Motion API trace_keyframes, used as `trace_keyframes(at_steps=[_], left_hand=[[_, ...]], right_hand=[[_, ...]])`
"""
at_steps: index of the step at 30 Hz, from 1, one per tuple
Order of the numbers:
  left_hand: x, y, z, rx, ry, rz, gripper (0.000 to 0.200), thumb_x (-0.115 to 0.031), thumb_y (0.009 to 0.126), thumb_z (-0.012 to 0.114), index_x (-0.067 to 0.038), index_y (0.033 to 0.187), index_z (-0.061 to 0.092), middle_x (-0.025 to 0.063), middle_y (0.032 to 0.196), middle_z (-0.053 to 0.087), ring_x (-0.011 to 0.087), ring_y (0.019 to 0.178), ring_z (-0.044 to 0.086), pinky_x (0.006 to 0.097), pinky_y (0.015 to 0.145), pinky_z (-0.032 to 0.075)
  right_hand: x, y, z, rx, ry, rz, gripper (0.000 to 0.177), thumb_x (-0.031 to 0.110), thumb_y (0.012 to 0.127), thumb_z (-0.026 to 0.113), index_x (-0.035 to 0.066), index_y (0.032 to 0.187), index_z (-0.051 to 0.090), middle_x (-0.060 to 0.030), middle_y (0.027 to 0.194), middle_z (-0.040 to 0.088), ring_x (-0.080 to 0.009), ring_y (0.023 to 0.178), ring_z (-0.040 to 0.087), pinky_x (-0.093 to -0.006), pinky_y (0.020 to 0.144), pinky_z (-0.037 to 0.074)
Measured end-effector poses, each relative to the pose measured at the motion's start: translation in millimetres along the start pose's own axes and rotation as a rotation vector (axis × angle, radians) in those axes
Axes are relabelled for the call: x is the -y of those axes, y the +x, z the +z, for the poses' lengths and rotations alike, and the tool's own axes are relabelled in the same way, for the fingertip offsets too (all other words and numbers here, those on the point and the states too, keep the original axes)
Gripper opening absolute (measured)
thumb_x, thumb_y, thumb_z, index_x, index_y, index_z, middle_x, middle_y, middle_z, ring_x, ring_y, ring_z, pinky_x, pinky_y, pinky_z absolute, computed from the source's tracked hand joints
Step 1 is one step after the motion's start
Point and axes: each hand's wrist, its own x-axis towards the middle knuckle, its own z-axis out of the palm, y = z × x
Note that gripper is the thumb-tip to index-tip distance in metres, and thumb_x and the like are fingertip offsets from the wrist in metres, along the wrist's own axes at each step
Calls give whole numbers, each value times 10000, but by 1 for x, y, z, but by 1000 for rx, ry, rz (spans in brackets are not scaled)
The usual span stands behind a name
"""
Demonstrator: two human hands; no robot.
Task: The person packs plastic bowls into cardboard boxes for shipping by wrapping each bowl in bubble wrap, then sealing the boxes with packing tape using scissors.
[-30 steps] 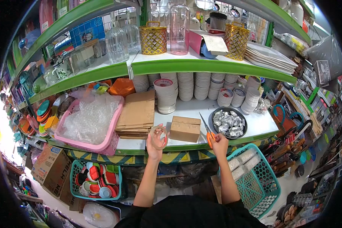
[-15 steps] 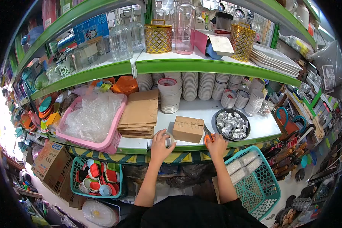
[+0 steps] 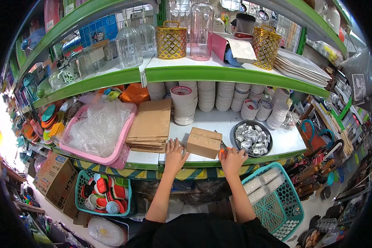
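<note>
At the green front edge (image 3: 202,163), the right hand (image 3: 233,159) grasps orange scissors (image 3: 222,153); the left hand (image 3: 175,157) mostly hides a tape roll (image 3: 182,145), grip impossible to tell. Between them sits the cardboard box (image 3: 204,142), bare white shelf (image 3: 211,120) behind, then stacked bowls (image 3: 206,95).

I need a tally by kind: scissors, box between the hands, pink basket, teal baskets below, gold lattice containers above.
Scissors: 1
Brown box: 1
Pink basket: 1
Teal baskets: 2
Gold lattice containers: 2
Total: 7

Left fingers (image 3: 172,145) spread, right fingers (image 3: 234,151) curled, forearms (image 3: 163,194) outstretched
</note>
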Motion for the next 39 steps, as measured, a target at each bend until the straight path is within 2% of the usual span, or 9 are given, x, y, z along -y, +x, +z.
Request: trace_keyframes(at_steps=[4,8,10,14,16,23,30,35,39], left_hand=[[4,2,6,-15,95,75,420,-386,836,616,-7,1015,644,217,1369,427,420,1326,291,525,1099,200],[2,0,4,-47,107,100,410,-382,839,612,-17,1020,652,193,1363,444,431,1319,294,541,1092,198],[-2,0,0,-53,94,92,393,-366,837,616,-18,1016,654,191,1358,451,434,1314,302,541,1089,205],[-7,-2,-9,-10,37,90,348,-323,835,618,-22,1004,658,192,1341,468,443,1296,322,541,1080,225],[-9,-2,-17,-33,60,91,327,-306,836,612,-27,998,662,182,1306,505,425,1284,355,523,1077,243],[-16,-5,-47,2,3,98,294,-207,801,618,-51,1047,658,99,1154,625,323,1167,510,421,1043,338],[-27,-24,-117,-56,-210,44,240,-110,739,658,-28,964,650,109,1090,631,291,1140,532,403,975,417],[-14,-39,-171,-334,-201,66,177,-87,725,682,-28,889,650,101,1019,640,273,1053,569,394,894,453],[7,-41,-207,-462,-31,62,155,-101,741,679,-57,888,659,70,990,634,271,1041,565,412,922,424]], right_hand=[[-2,5,10,40,-28,-42,233,239,768,650,79,935,670,-55,932,591,-275,1000,486,-619,913,291],[-3,10,16,70,15,-44,230,240,774,643,85,942,671,-58,935,585,-277,984,498,-629,939,276],[-2,14,11,158,55,6,227,204,751,667,85,945,673,-82,999,583,-296,988,507,-622,961,266],[1,26,7,122,176,104,248,174,768,646,90,1001,657,-91,1018,564,-289,995,508,-560,946,290],[10,34,-6,-131,323,102,298,152,778,630,91,1069,622,-93,1055,544,-290,1008,502,-496,917,309],[79,51,-57,-168,645,-172,327,128,789,613,70,1109,582,-115,1054,522,-306,1000,486,-435,867,365],[153,45,-63,-61,910,-408,356,99,772,620,54,1121,561,-133,1062,525,-332,1005,496,-442,878,384],[210,43,-66,-2,1064,-586,317,88,790,598,32,1099,560,-149,1031,551,-342,965,514,-419,848,419],[252,46,-60,125,1160,-663,245,90,812,578,16,1045,562,-167,1004,562,-353,962,530,-416,839,430]])
